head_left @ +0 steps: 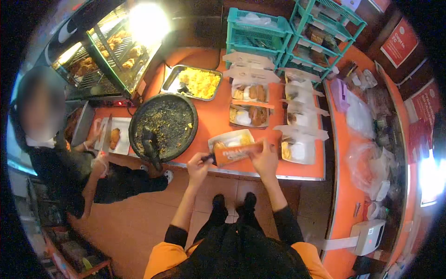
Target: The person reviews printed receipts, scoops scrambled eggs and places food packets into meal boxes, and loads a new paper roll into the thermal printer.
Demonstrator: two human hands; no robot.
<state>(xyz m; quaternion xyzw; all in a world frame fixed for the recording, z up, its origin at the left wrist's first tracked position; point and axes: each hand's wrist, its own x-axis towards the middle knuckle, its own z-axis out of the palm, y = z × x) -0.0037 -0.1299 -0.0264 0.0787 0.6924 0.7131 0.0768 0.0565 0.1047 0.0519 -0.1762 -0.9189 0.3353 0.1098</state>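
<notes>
An orange-brown printed box lid (238,154) is raised at the front of a white food box (223,138) by the orange counter's near edge. My right hand (265,160) pinches the lid's right end. At its left end, my left hand (199,167) is closed around a small dark item (207,158), perhaps a marker. Yellow food shows inside the box behind the lid. Farther back stand open boxes (249,115) with rice and fried pieces, and another column of open boxes (298,149) is to the right.
A large stone mortar (163,125) with a dark pestle is left of the boxes, below a metal tray of yellow food (200,83). A co-worker (69,162) holds a knife at far left. Green racks (258,37) stand behind.
</notes>
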